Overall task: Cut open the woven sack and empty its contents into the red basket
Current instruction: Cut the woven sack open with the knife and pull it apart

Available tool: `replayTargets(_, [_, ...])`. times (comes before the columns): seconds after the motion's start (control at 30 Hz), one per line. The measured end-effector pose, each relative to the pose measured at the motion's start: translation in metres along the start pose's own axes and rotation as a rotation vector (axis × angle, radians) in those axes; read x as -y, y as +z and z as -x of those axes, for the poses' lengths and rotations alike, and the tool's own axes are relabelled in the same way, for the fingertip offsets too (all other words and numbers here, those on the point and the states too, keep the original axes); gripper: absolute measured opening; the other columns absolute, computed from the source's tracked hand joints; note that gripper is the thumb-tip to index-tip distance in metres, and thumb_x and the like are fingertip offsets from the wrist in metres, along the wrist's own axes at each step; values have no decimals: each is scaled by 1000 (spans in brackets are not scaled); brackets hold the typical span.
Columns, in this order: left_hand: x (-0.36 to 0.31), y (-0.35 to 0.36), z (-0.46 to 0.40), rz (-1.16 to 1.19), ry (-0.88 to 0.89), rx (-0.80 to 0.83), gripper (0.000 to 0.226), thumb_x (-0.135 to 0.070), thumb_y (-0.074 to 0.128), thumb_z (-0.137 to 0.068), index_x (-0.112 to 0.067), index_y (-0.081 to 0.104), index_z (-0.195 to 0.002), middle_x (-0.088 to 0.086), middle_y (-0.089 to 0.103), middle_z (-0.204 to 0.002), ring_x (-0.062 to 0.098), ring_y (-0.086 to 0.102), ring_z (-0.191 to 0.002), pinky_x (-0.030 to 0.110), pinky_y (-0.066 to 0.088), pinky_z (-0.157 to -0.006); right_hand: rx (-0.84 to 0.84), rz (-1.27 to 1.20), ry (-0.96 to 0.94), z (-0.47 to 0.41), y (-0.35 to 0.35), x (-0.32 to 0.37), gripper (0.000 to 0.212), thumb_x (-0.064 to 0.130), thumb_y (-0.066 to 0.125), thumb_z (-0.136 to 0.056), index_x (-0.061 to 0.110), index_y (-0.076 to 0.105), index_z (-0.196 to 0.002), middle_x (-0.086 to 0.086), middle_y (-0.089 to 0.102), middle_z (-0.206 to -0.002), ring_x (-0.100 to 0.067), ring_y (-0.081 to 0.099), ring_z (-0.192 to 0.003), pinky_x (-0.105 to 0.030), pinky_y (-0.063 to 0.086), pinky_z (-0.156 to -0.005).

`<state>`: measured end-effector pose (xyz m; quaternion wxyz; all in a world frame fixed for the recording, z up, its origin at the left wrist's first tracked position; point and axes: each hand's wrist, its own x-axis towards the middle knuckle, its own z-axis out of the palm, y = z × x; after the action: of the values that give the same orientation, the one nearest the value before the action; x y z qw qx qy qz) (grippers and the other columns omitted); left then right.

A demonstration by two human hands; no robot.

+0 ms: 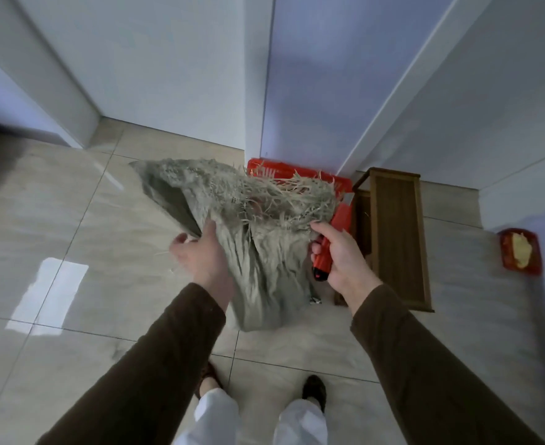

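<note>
— Brown sleeves come first, nearest to the camera, and each one ends in a busy hand. The left hand [200,255] grips the side fold of the grey-beige woven plastic sack [258,252], with the thumb on top of the cloth. The right hand [338,255] is curled around an orange-red utility knife [330,239], and the blade end points up and away.

— So is the sack already cut?

— I judge yes. Its upper edge is frayed into many loose pale strips, and the mouth gapes open on the left side. The cutting step looks finished, though the knife is not yet put down.

— And the contents?

— This I cannot tell for sure. The sack hangs limp and wrinkled above the pale glossy floor tiles [72,220], so it looks almost empty. Something pinkish shows inside the frayed opening, but it is too unclear to name.

— Where is the basket?

— Behind the sack, against the white wall corner, stands the red plastic basket [264,170]. The frayed mouth is held over it and hides most of it, so what lies inside is not visible. Just beside it, on the right, stands a brown wooden stool [396,239].

— What is left, then?

— Probably only a last shake of the sack over the basket, if anything remains in it.
</note>
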<state>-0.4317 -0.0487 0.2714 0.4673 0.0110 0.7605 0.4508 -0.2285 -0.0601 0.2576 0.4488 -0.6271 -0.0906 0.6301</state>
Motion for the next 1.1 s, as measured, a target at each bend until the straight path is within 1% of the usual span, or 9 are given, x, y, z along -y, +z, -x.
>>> replayTargets(0.13, [34,7,59,-129,-209,497,93,-71,69,-82,-11,44,-149,6,60,-140,24,56,-132,42,41,-113,42,174,-7,32,-18,-9,11,11,71,-94,14,61,-94,-1,53,-59,-13,52,-44,-27,43,-44])
replayTargets(0.2, [41,18,70,-171,-178,673,79,-70,70,-82,-13,62,-136,1,77,-121,10,75,-102,32,58,-95,98,252,0,42,-27,-15,9,13,72,-93,13,64,-98,-1,57,-60,-13,54,-46,-26,45,-45])
replayTargets(0.27, [49,32,71,-171,-162,634,46,-44,74,-91,-6,73,-118,5,83,-97,12,79,-75,21,61,-62,174,336,16,49,-37,-20,11,14,73,-92,11,64,-98,0,58,-58,-14,54,-47,-26,45,-46])
replayTargets(0.37, [67,42,72,-158,-162,475,20,-7,63,-99,4,69,-114,20,78,-99,33,78,-87,44,66,-75,294,431,42,56,-54,-16,21,19,78,-89,10,59,-90,-1,56,-54,-15,52,-44,-27,44,-46])
replayTargets(0.47, [85,30,77,-49,-111,467,13,1,55,-102,1,67,-106,11,79,-82,21,76,-68,31,62,-57,445,737,125,55,-79,16,43,43,86,-81,12,61,-97,-1,61,-57,-14,57,-46,-25,50,-50])
replayTargets(0.63, [104,17,82,49,-51,479,23,13,53,-98,8,66,-116,25,74,-110,31,73,-93,46,59,-94,372,1267,172,41,-121,85,72,64,84,-63,12,63,-108,-2,68,-76,-10,54,-45,-24,48,-48])
replayTargets(0.77, [112,8,81,18,-43,515,31,19,47,-96,-3,68,-101,12,79,-92,18,77,-74,30,64,-71,215,1339,11,35,-108,103,68,79,74,-68,18,65,-96,1,62,-67,-16,55,-52,-31,48,-54])
replayTargets(0.87, [116,4,83,25,-53,566,39,25,43,-92,-4,68,-99,6,81,-85,15,79,-74,25,62,-65,171,1199,-349,28,-67,82,33,66,69,-87,33,69,-90,9,70,-74,-15,68,-66,-31,54,-61])
replayTargets(1.1, [122,-2,82,141,-68,554,40,27,40,-92,-3,66,-99,15,70,-90,23,62,-76,30,44,-71,436,1339,-66,28,-21,18,33,26,88,-81,12,59,-83,-5,55,-76,-22,54,-64,-29,42,-57])
